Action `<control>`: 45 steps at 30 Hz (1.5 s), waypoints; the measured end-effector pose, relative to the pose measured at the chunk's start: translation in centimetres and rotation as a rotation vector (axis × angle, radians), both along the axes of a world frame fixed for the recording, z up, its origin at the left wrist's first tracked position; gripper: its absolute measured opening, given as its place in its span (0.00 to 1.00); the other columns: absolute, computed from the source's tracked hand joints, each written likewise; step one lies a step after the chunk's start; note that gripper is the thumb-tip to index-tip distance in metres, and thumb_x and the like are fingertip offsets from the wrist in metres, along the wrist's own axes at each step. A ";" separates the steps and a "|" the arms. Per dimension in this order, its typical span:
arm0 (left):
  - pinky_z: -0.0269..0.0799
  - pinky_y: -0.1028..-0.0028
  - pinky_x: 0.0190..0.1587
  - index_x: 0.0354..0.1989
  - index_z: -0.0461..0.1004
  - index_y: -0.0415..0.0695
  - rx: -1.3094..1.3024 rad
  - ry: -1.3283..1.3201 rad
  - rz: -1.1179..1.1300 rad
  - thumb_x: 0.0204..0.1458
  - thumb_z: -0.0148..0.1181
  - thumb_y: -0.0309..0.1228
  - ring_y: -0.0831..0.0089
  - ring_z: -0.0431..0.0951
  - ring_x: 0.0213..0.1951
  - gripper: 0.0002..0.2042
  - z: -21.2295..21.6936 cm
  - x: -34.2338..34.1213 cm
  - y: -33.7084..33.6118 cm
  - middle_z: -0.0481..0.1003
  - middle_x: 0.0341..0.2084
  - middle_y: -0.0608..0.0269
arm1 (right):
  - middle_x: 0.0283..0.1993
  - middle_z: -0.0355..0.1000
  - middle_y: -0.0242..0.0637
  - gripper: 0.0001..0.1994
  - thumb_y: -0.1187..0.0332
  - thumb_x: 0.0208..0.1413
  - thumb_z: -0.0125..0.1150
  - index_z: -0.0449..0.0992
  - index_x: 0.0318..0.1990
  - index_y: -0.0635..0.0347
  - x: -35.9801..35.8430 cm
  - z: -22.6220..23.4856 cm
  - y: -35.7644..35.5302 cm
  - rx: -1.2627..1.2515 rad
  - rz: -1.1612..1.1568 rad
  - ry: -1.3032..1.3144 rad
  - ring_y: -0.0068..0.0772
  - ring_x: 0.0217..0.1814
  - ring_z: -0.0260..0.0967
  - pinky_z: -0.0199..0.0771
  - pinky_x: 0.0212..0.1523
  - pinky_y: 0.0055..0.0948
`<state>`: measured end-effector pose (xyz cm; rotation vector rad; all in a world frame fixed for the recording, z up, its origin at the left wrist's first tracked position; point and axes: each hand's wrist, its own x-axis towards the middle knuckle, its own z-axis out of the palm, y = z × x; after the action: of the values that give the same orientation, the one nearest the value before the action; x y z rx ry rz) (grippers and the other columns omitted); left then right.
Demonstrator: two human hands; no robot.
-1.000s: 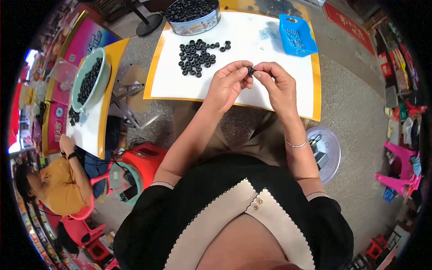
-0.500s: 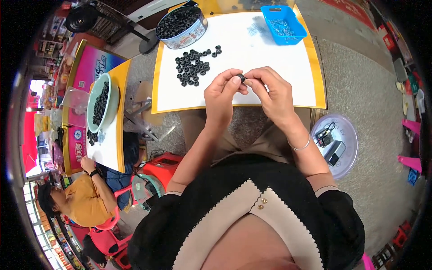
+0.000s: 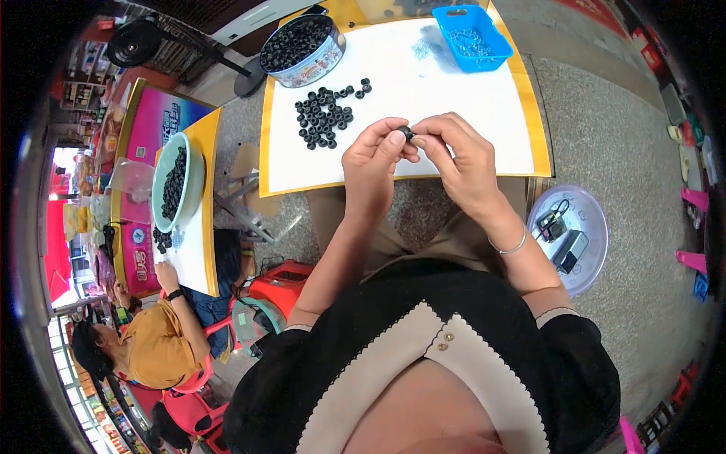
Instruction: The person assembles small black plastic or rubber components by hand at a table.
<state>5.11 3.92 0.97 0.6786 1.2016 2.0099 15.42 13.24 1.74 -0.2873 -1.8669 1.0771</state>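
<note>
Above the near edge of the white-topped table (image 3: 423, 91), my left hand (image 3: 370, 157) pinches a small round black piece (image 3: 407, 132) between thumb and fingers. My right hand (image 3: 465, 159) meets it from the other side, thumb and forefinger closed at the piece's right edge. Whatever sits between those right fingertips is too small to make out. To the left of my hands lies a loose cluster of similar black ring-like pieces (image 3: 321, 119), several with a hole showing.
A round tin (image 3: 314, 69) full of black pieces stands far left; a blue basket (image 3: 484, 65) with small clear or shiny bits stands far right. At left, a co-worker (image 3: 162, 340) sits by a table with a pale green basin (image 3: 198, 181). A translucent tub (image 3: 601, 250) rests on the floor.
Both hands keep nearly the same hold on the black piece. The whole view has shifted slightly. At left, the co-worker's arm has moved a little.
</note>
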 end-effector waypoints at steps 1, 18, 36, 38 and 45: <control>0.70 0.76 0.36 0.43 0.70 0.32 0.002 0.000 -0.002 0.54 0.53 0.24 0.74 0.73 0.30 0.10 -0.1 0.0 -0.1 0.73 0.30 0.59 | 0.29 0.71 0.39 0.05 0.80 0.47 0.58 0.73 0.34 0.65 0.0 -0.1 0.0 0.002 -0.002 0.000 0.34 0.31 0.69 0.69 0.31 0.28; 0.68 0.76 0.36 0.45 0.69 0.32 -0.065 -0.262 -0.314 0.56 0.53 0.31 0.76 0.70 0.32 0.14 -2.2 -1.8 -2.1 0.72 0.30 0.61 | 0.30 0.66 0.37 0.05 0.74 0.46 0.60 0.74 0.32 0.61 -0.4 -1.9 0.2 0.223 0.108 -0.034 0.37 0.34 0.62 0.63 0.37 0.30; 0.68 0.79 0.31 0.37 0.72 0.38 -0.086 -0.230 -0.459 0.60 0.47 0.37 0.79 0.69 0.26 0.13 -5.2 -1.7 -4.4 0.71 0.26 0.67 | 0.38 0.62 0.40 0.10 0.74 0.46 0.60 0.70 0.37 0.65 -0.8 -3.6 -2.3 -0.008 0.327 -0.256 0.33 0.39 0.61 0.62 0.43 0.27; 0.67 0.80 0.31 0.33 0.72 0.40 -0.138 -0.123 -0.399 0.60 0.46 0.40 0.81 0.69 0.26 0.15 -5.6 -1.5 -4.3 0.71 0.25 0.68 | 0.40 0.64 0.40 0.08 0.74 0.49 0.58 0.71 0.37 0.65 -0.8 -3.6 -2.4 -0.050 0.317 -0.278 0.32 0.41 0.62 0.63 0.45 0.27; 0.68 0.77 0.32 0.33 0.73 0.37 0.029 -0.254 -0.492 0.58 0.50 0.36 0.77 0.71 0.28 0.13 -4.9 -2.1 -4.0 0.72 0.26 0.64 | 0.42 0.65 0.39 0.06 0.73 0.53 0.58 0.72 0.36 0.65 -0.8 -3.3 -2.2 -0.043 0.288 -0.262 0.31 0.45 0.62 0.62 0.44 0.24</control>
<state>3.04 -0.11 -3.95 0.6367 0.7676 1.6410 14.66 11.06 -1.58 -0.1941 -2.1679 1.3268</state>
